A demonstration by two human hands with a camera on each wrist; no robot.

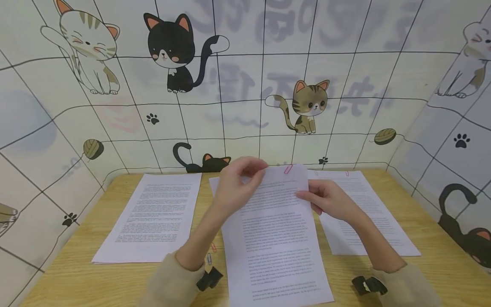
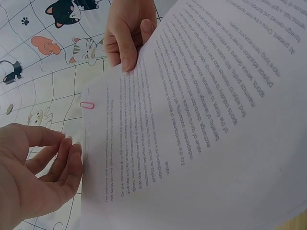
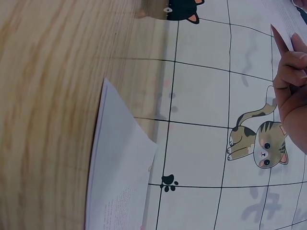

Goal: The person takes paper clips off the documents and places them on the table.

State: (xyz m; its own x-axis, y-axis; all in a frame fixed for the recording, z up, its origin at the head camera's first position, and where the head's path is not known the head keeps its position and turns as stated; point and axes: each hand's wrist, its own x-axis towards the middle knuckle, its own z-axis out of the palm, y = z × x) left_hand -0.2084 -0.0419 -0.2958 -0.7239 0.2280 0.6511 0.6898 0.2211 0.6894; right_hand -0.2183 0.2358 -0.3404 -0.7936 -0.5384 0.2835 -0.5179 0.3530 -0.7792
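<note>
In the head view, a stack of printed sheets [image 1: 276, 238] stands tilted up in the middle, a pink paper clip [image 1: 288, 169] on its top edge. My right hand [image 1: 327, 198] pinches the right edge of these sheets between thumb and fingers. At the top edge, left of the clip, is my left hand [image 1: 243, 179], its fingers loosely bent. The left wrist view shows the left fingertips [image 2: 67, 139] close together beside the paper's edge, with nothing visible between them. The clip [image 2: 87, 105] sits apart from them.
Another printed stack [image 1: 153, 217] lies at the left of the wooden table [image 1: 73, 256]. On the right lies a third stack [image 1: 368, 213], with a pink clip [image 1: 347, 173] at its top edge. Loose paper clips [image 1: 209, 258] lie near the left forearm. A cat-patterned wall covering [image 1: 245, 119] stands behind.
</note>
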